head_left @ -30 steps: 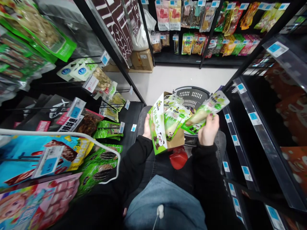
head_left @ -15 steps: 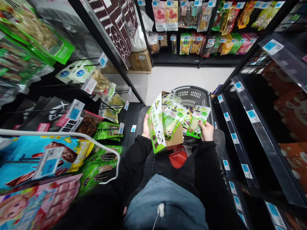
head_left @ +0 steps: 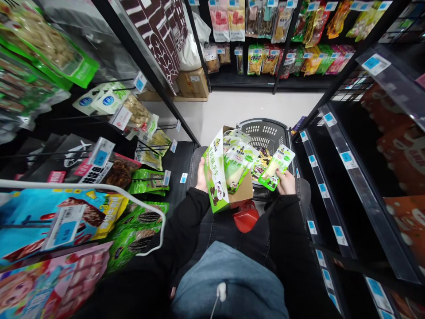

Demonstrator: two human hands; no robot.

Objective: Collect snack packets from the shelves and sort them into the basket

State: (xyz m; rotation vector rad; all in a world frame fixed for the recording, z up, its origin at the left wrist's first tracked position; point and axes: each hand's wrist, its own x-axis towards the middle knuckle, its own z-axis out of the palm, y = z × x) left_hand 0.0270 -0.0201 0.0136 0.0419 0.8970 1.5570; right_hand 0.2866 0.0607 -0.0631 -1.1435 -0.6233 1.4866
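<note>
My left hand [head_left: 201, 176] grips the left side of a green and white cardboard box [head_left: 213, 177] with a panda printed on it. The box leans open over my lap, and several green and white snack packets [head_left: 238, 164] fill it. Pinched in my right hand [head_left: 285, 182] is a single snack packet [head_left: 276, 167] of the same look, tilted with its top to the right. That packet is apart from the box, above a dark grey shopping basket [head_left: 265, 126]. Small dark and yellow packets [head_left: 261, 163] lie in the basket.
Hanging snack bags [head_left: 146, 181] crowd the left rack, where a white wire [head_left: 133, 192] sticks out towards me. Black shelves with price tags [head_left: 348, 157] line the right. A cardboard carton [head_left: 193, 84] sits at the back left, and a red object [head_left: 246, 217] is between my legs.
The packet in my right hand has turned from nearly upright to a slant, its top going right. My left hand and the box have hardly moved.
</note>
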